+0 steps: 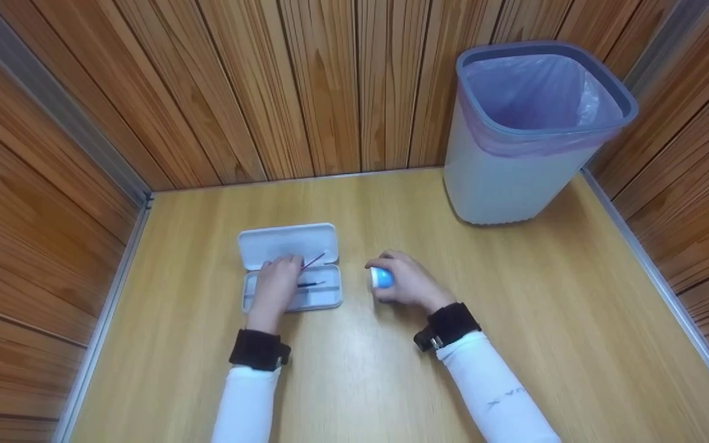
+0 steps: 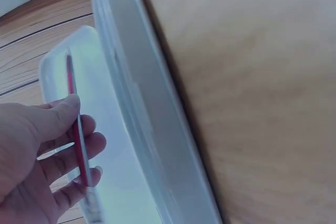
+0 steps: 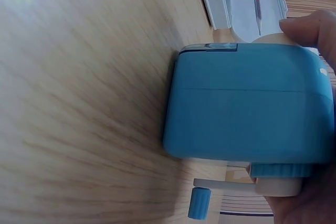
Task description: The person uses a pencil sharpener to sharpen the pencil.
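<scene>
My left hand (image 1: pixel 276 283) is over an open pale pencil case (image 1: pixel 258 243), pinching a red pencil (image 2: pixel 82 153) between thumb and fingers. In the right wrist view this pencil's sharpened end points toward the sharpener. A dark, thin pencil or pen (image 1: pixel 309 284) lies in the case's divided lower half. To the right of the case, my right hand (image 1: pixel 411 282) grips a blue crank pencil sharpener (image 3: pixel 247 106), fingers around its body. Its crank handle (image 3: pixel 199 203) sticks out on one side, and its base is at the tabletop. A gap separates the sharpener from the pencil.
A trash bin (image 1: pixel 502 184) with a pink liner stands at the back right of the wooden table (image 1: pixel 354 381). Wood-panelled walls (image 1: pixel 330 86) close in the back and both sides. The pencil case's lid lies folded back toward the rear wall.
</scene>
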The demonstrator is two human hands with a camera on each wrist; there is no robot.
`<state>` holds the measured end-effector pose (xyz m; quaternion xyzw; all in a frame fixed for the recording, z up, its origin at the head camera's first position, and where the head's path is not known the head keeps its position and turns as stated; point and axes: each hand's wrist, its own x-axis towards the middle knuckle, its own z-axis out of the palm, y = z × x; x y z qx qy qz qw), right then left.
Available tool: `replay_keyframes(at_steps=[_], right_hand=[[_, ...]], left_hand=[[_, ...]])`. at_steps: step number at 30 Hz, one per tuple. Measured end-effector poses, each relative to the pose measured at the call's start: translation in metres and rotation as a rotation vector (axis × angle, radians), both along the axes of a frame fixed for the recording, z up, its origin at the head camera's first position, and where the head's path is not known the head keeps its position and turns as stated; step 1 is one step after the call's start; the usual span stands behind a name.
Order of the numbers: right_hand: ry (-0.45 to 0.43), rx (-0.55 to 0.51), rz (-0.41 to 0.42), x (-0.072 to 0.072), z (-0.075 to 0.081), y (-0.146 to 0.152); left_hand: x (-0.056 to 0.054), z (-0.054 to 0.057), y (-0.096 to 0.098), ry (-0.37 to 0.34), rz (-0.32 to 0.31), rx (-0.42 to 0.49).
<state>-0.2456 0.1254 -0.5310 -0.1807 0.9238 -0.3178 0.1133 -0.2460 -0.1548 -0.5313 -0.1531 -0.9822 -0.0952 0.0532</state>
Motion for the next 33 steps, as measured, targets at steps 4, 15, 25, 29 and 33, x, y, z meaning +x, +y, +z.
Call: replay_keyframes(at_steps=[4,15,25,29,33], right_hand=[[-0.016,0.003,0.009,0.0,0.0,0.001],[0.01,0.001,0.022,-0.003,-0.001,0.003],[-0.021,-0.016,0.013,-0.003,0.0,0.004],[-0.028,-0.009,0.006,-0.002,0.001,0.004],[-0.035,-0.016,-0.001,-0.003,0.001,0.004]], left_hand=[[0.003,0.002,0.004,0.022,-0.01,0.021],[0.013,0.008,0.022,-0.107,-0.053,0.13],[0.019,0.009,0.034,-0.135,-0.144,0.161],[0.02,0.009,0.035,-0.165,-0.137,0.181],[0.021,0.01,0.035,-0.2,-0.131,0.216]])
